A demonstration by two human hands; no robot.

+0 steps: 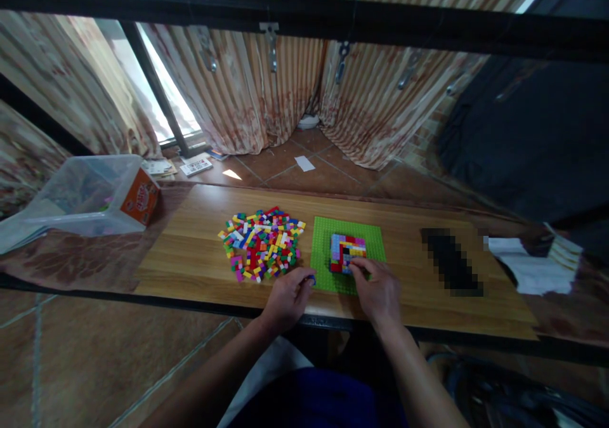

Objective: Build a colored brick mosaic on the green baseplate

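Observation:
A green baseplate [368, 234] lies on the wooden table [200, 225] in front of me, with a small block of coloured bricks [347, 249] built on it. My right hand [378, 291] rests at the front edge of that block, its fingers curled and touching the bricks. To its left, my left hand [288, 298] is closed in a pinch on a small blue brick [311, 279] beside the plate's left edge. A heap of loose coloured bricks [261, 243] lies left of the plate.
A clear plastic tub [80, 193] with an orange box [139, 200] against it sits at the far left. A dark blurred object [450, 260] and white papers [533, 263] lie to the right. Curtains and a tiled floor are beyond the table.

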